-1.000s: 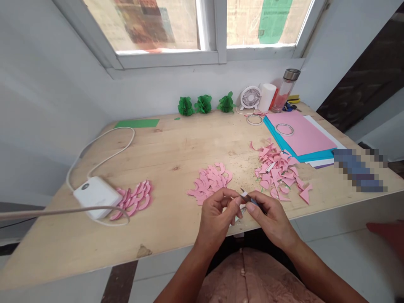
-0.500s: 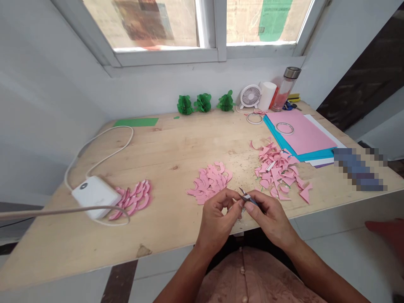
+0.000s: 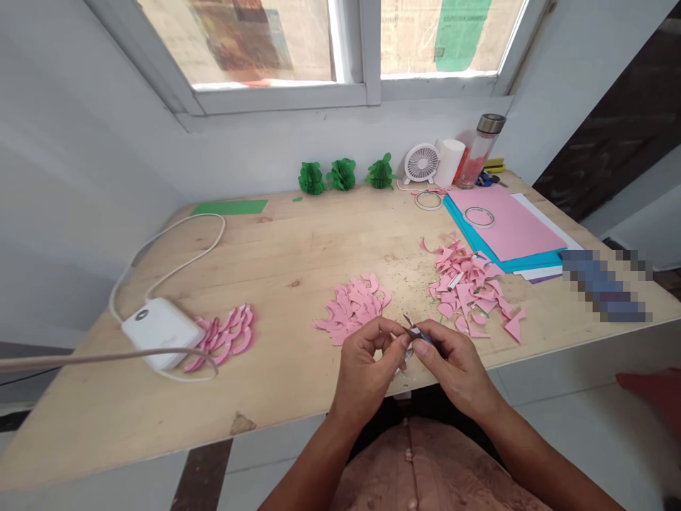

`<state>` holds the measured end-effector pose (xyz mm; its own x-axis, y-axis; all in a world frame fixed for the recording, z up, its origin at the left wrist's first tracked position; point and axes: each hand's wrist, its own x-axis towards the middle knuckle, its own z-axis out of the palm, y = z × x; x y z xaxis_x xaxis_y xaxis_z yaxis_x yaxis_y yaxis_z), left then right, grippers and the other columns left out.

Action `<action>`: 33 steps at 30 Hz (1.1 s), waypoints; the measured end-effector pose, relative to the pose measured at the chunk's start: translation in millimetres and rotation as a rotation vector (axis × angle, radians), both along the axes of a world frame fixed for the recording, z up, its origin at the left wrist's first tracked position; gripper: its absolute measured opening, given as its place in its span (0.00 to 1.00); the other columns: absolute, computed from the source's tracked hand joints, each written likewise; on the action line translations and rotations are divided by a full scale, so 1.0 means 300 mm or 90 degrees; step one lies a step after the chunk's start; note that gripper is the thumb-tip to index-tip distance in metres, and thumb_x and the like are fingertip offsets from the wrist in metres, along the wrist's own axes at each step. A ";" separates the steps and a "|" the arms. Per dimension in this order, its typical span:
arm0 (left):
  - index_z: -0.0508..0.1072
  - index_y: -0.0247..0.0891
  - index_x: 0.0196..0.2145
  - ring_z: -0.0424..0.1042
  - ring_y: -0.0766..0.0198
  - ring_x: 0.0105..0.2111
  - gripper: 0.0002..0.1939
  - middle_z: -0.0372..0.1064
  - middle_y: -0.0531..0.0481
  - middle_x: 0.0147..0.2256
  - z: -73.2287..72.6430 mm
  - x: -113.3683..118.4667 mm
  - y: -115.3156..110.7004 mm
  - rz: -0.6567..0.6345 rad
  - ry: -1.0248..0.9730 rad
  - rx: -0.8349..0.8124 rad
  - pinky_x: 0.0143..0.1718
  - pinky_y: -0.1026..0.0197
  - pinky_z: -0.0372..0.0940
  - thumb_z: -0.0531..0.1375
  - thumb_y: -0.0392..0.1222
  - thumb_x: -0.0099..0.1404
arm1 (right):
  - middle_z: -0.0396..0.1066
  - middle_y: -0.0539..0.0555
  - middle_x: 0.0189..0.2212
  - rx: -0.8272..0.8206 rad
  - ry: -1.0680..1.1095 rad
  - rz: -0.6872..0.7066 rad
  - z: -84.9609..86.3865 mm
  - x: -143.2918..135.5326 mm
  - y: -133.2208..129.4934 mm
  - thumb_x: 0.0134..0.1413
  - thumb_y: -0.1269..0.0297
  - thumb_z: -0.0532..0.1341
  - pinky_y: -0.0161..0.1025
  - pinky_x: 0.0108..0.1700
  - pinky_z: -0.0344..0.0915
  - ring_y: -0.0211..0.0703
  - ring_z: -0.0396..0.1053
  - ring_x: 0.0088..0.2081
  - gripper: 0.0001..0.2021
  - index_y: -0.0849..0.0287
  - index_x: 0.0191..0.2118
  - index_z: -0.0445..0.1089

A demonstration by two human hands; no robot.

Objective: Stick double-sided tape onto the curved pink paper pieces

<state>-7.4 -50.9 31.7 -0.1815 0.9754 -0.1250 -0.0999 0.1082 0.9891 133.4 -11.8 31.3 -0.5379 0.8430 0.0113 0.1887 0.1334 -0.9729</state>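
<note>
Close to the table's front edge, my right hand [image 3: 451,363] is closed around a small pair of scissors [image 3: 413,331], whose dark blades stand apart and point up and left. My left hand [image 3: 375,365] is in a pinch right beside the blades, thumb against fingertips. What it pinches is too small and hidden to make out. Just beyond my left hand lies a pile of curved pink paper pieces [image 3: 354,305]. A heap of pink paper scraps [image 3: 468,284] spreads past my right hand, with a few green bits among them.
Left stand a white power bank [image 3: 162,332] with a cable and overlapping pink paper petals [image 3: 234,333]. Along the wall are green paper shapes [image 3: 340,174], a small fan [image 3: 422,165] and a glass bottle [image 3: 479,152]. Coloured sheets [image 3: 513,231] with a tape roll [image 3: 479,217] lie right.
Hardly anything differs. Both hands keep their place with the scissors between them, and the view has shifted very slightly.
</note>
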 end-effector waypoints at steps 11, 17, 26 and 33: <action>0.70 0.36 0.27 0.58 0.73 0.17 0.05 0.62 0.57 0.16 0.004 0.002 0.002 0.002 -0.017 0.007 0.19 0.70 0.54 0.61 0.40 0.57 | 0.67 0.49 0.25 0.002 0.003 0.000 -0.009 0.005 0.004 0.60 0.55 0.54 0.34 0.30 0.56 0.37 0.61 0.28 0.14 0.59 0.33 0.70; 0.69 0.35 0.27 0.57 0.73 0.16 0.04 0.62 0.57 0.16 0.006 0.000 0.000 -0.002 -0.008 0.006 0.18 0.70 0.52 0.60 0.39 0.57 | 0.66 0.49 0.24 0.003 -0.025 -0.014 -0.018 0.007 0.006 0.59 0.55 0.54 0.34 0.31 0.57 0.38 0.61 0.29 0.15 0.60 0.28 0.69; 0.70 0.35 0.28 0.58 0.72 0.17 0.05 0.62 0.56 0.17 0.010 -0.001 -0.004 -0.015 0.003 -0.004 0.18 0.70 0.54 0.60 0.39 0.57 | 0.61 0.47 0.21 0.060 -0.092 -0.065 -0.017 0.007 -0.002 0.59 0.54 0.54 0.33 0.28 0.54 0.37 0.58 0.26 0.16 0.60 0.29 0.68; 0.70 0.35 0.28 0.57 0.73 0.16 0.07 0.63 0.56 0.16 0.005 -0.004 -0.011 -0.006 -0.007 -0.020 0.17 0.70 0.53 0.61 0.41 0.58 | 0.61 0.48 0.24 0.106 -0.133 -0.093 -0.010 0.016 0.000 0.58 0.53 0.54 0.34 0.30 0.55 0.38 0.59 0.28 0.14 0.60 0.31 0.66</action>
<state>-8.7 -54.2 33.3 -0.1716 0.9726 -0.1572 -0.1090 0.1398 0.9842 138.1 -11.8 28.2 -0.4162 0.9074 0.0581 0.4118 0.2451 -0.8777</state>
